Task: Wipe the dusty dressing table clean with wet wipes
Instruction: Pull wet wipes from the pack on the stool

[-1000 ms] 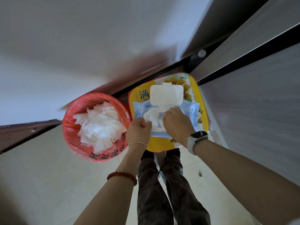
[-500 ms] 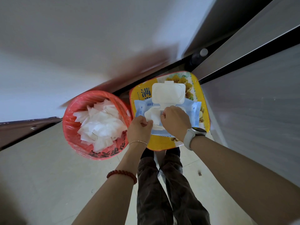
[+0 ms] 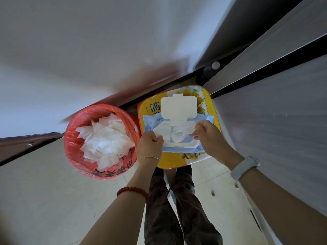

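A blue wet wipes pack [image 3: 205,121] lies on a yellow stool seat [image 3: 215,110], its white flip lid [image 3: 178,107] standing open. A white wet wipe [image 3: 174,130] is stretched across the pack's opening. My left hand [image 3: 149,146] pinches the wipe's left end. My right hand [image 3: 208,134] pinches its right end. The middle of the wipe still sits at the opening. The grey dressing table [image 3: 283,112] runs along the right side.
A red waste bin [image 3: 74,151] full of used white wipes stands left of the stool. My legs [image 3: 177,209] are below the stool on a pale tiled floor [image 3: 44,200]. A white wall fills the upper left.
My hands have moved apart, pulling the wipe out wide across the pack's opening. Before, both hands were close together over the opening.
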Motion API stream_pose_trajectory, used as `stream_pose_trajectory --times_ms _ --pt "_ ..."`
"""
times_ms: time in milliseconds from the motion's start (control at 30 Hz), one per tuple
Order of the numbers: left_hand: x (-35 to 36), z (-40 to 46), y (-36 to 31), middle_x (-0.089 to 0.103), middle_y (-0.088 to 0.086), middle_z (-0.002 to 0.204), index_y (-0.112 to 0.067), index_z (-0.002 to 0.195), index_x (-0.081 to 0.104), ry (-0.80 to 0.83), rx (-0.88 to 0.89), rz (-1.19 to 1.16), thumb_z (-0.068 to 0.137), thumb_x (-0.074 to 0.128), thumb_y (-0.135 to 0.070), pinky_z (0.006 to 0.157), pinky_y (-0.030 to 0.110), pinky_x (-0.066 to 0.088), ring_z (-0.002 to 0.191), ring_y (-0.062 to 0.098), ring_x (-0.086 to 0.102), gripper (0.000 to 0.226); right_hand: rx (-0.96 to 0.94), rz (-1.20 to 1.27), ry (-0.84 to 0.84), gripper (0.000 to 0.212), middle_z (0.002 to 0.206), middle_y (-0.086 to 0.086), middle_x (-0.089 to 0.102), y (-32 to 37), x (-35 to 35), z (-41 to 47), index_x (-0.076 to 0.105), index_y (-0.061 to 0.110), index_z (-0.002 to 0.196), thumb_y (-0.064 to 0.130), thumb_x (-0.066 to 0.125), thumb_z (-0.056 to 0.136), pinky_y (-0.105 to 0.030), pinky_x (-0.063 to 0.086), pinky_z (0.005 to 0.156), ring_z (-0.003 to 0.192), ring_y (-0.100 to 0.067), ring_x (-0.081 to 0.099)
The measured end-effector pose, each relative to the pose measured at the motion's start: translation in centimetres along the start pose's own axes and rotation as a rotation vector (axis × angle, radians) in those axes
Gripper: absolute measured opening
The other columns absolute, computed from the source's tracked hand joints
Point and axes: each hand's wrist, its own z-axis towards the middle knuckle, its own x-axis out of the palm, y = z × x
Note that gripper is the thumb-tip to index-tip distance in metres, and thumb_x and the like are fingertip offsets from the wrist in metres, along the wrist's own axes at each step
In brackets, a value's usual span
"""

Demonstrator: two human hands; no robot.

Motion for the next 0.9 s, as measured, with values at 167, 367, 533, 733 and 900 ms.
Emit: stream_pose_trajectory --times_ms 167,367,533,733,900 --pt "0.0 -0.8 -0.5 0.042 0.005 0.062 -0.019 0.052 0.028 -0.045 0.08 0.038 0.082 0.055 -0.015 0.062 0.033 0.037 0.065 0.027 0.043 0.041 -0.061 -0.067 0.053 0.034 0.097 -0.003 0.049 -0.4 2.1 0.2 0.046 0.008 0.117 0.026 0.055 0.09 -0.023 0.036 0.08 0.09 -0.015 0.049" --pt "0.4 -1.2 -0.6 0.046 0.008 0.073 -0.024 0.052 0.027 -0.032 0.127 0.062 0.084 0.056 -0.017 0.065 0.032 0.036 0.067 0.027 0.044 0.043 -0.291 -0.402 0.112 0.032 0.108 -0.011 0.049 -0.5 1.7 0.0 0.057 0.011 0.109 0.031 0.062 0.084 -0.037 0.04 0.089 0.104 -0.025 0.045" --pt "0.5 -1.0 -0.7 0.045 0.012 0.07 -0.018 0.052 0.027 -0.032 0.081 0.039 0.083 0.056 -0.015 0.061 0.029 0.03 0.065 0.025 0.041 0.042 -0.377 -0.492 0.065 0.018 0.107 -0.012 0.049 -1.0 1.4 0.1 0.059 0.006 0.101 0.019 0.056 0.09 -0.029 0.038 0.084 0.101 -0.024 0.044" --pt "0.2 -0.5 -0.5 0.048 0.009 0.078 -0.019 0.052 0.029 -0.035 0.047 0.103 0.085 0.053 -0.017 0.062 0.03 0.033 0.074 0.031 0.05 0.041 0.02 0.449 0.106 0.013 0.086 -0.002 0.06 0.3 -0.5 -0.2 0.056 0.011 0.084 0.007 0.048 0.093 -0.016 0.044 0.083 0.082 -0.013 0.056" --pt "0.3 -0.6 -1.1 0.048 0.01 0.079 -0.019 0.055 0.031 -0.032 0.014 0.151 0.087 0.05 -0.018 0.062 0.031 0.032 0.071 0.027 0.045 0.037 0.254 1.338 0.026 0.015 0.074 -0.004 0.071 -0.6 -2.8 -0.5 0.059 0.015 0.083 0.012 0.045 0.09 -0.038 0.057 0.069 0.07 -0.017 0.069"
